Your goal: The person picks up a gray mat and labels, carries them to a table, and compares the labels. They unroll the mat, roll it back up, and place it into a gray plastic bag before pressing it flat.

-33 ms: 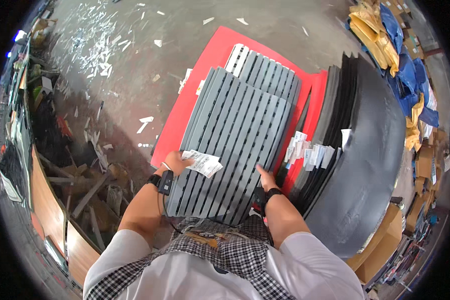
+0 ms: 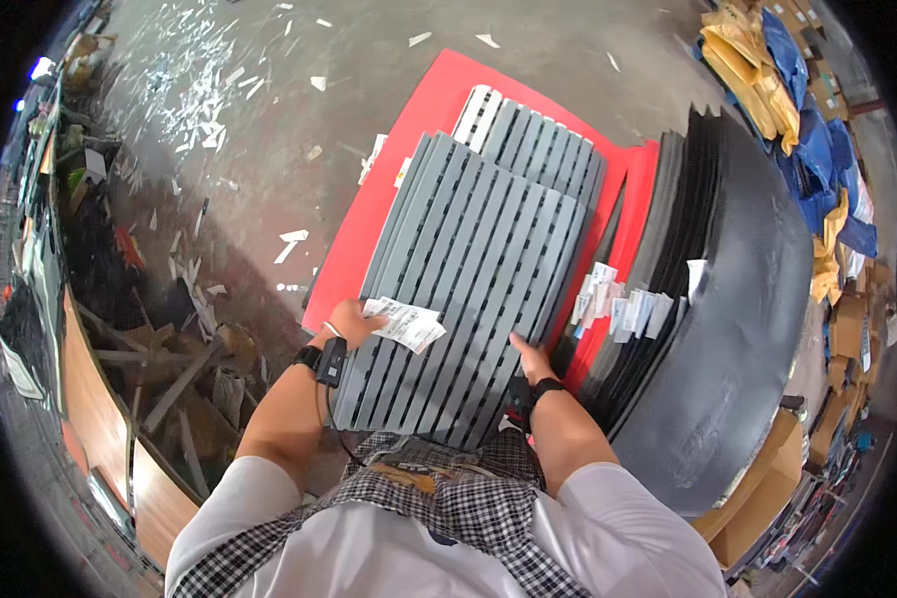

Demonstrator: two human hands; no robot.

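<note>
Stacked grey slatted plastic panels (image 2: 458, 269) lie in front of me, tilted a little to the right at the far end. My left hand (image 2: 354, 324) is at their left edge, closed on several printed paper labels (image 2: 409, 324) that fan out over the top panel. On the opposite edge is my right hand (image 2: 533, 361), its thumb lying on top and its other fingers out of sight at the side. Behind the front panels, more grey slats and a white slatted piece (image 2: 475, 118) show. A red sheet (image 2: 354, 239) lies beneath the stack.
Black and grey sheets (image 2: 683, 219) stand in a curved row at the right, with paper tags (image 2: 638, 311) attached. Farther right are blue and yellow bags (image 2: 817, 159) and cardboard boxes (image 2: 847, 324). Paper scraps (image 2: 204, 105) litter the floor. Wooden boards and debris (image 2: 174, 384) are on the left.
The view has shifted very slightly, so the panels and sheets sit a few pixels farther right. Both hands keep their places, with the labels still in the left.
</note>
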